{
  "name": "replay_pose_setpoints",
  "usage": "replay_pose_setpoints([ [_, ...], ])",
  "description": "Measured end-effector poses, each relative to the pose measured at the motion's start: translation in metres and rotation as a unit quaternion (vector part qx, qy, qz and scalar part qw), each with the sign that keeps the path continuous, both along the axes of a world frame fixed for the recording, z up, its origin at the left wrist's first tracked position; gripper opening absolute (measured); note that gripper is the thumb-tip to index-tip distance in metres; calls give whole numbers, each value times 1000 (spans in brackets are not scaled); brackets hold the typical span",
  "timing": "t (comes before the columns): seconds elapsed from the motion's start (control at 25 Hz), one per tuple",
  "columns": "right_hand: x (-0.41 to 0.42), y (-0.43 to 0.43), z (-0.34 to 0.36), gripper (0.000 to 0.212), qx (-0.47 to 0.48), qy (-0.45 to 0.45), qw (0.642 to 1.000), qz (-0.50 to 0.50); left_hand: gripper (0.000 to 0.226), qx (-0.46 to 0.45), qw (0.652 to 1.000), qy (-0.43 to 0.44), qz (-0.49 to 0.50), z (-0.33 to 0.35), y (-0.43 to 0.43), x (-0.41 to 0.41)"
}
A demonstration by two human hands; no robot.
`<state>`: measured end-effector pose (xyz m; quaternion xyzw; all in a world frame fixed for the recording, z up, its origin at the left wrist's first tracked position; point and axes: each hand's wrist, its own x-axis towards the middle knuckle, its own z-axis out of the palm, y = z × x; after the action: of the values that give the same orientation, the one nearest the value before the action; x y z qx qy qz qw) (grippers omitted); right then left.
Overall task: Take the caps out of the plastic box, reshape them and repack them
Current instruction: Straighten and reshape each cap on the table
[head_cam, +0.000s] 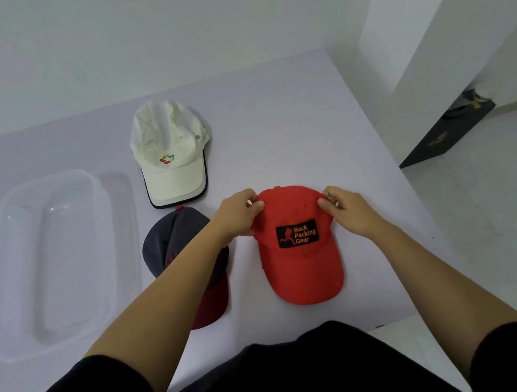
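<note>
A red cap (pixel 302 266) with a black "Back Packing Gear" patch lies on the table, brim toward me. My left hand (pixel 239 214) pinches the crown's left side and my right hand (pixel 350 208) pinches its right side. To the left lies a dark grey cap (pixel 173 243) with a maroon brim, partly hidden under my left forearm. Behind these rests a white cap (pixel 170 152) with a small coloured logo and a creased crown. A clear plastic box (pixel 54 262) stands empty at the left.
The pale table (pixel 290 129) ends at a right edge near the red cap, with white floor beyond. A white wall runs behind the table. A dark flat box (pixel 447 132) lies on the floor at the right.
</note>
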<state>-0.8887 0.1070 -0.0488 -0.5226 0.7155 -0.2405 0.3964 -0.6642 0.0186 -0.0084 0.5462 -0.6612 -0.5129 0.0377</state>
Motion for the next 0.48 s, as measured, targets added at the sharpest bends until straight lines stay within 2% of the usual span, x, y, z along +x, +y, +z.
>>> replay_pose_setpoints([
  [0.08, 0, 0, 0, 17, 22, -27, 999, -8, 19, -18, 1000, -4, 4, -3, 2, -2],
  [0.2, 4, 2, 1, 16, 64, -178, 981, -47, 16, 15, 997, 39, 58, -8, 3, -5],
  [0.24, 4, 3, 1, 19, 63, -197, 977, -53, 13, 31, 995, 57, 73, -10, 4, -5],
  [0.36, 8, 1, 4, 23, 48, -134, 989, -31, 11, 48, 991, 79, 91, -12, 6, -4],
  [0.48, 8, -8, 8, 25, 8, -36, 999, -10, 21, -11, 998, 23, 64, -10, 6, -3],
])
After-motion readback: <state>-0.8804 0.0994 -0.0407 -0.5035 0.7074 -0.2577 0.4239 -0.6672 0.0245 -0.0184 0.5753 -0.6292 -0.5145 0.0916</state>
